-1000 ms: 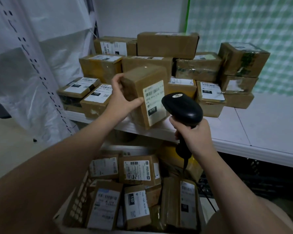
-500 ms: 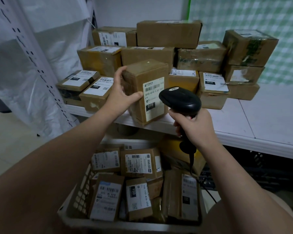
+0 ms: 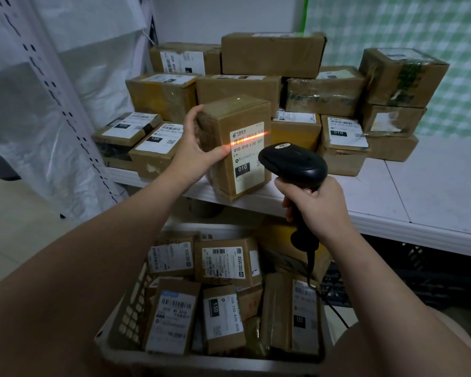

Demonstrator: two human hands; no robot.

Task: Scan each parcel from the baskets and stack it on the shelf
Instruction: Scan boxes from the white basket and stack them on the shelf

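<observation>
My left hand [image 3: 193, 151] grips a brown cardboard parcel [image 3: 229, 123] upright above the front edge of the white shelf [image 3: 430, 191]. Its white label, marked 010, faces me. My right hand [image 3: 314, 206] holds a black barcode scanner [image 3: 294, 163] by its handle, its head just right of the label. A red-orange scan line crosses the barcode at the label's top. Behind the parcel stands a stack of scanned-looking boxes [image 3: 272, 54] on the shelf. Below, a grey basket [image 3: 131, 319] holds several labelled parcels.
A white perforated shelf upright [image 3: 55, 99] wrapped in plastic sheeting stands at the left. The scanner's cable [image 3: 335, 308] hangs down over the basket's right side. A dark crate [image 3: 419, 273] sits under the shelf at the right. The shelf's right half is bare.
The scanner's red line has come on across the parcel's barcode. Parcel and scanner stay almost where they were, close together at the shelf edge.
</observation>
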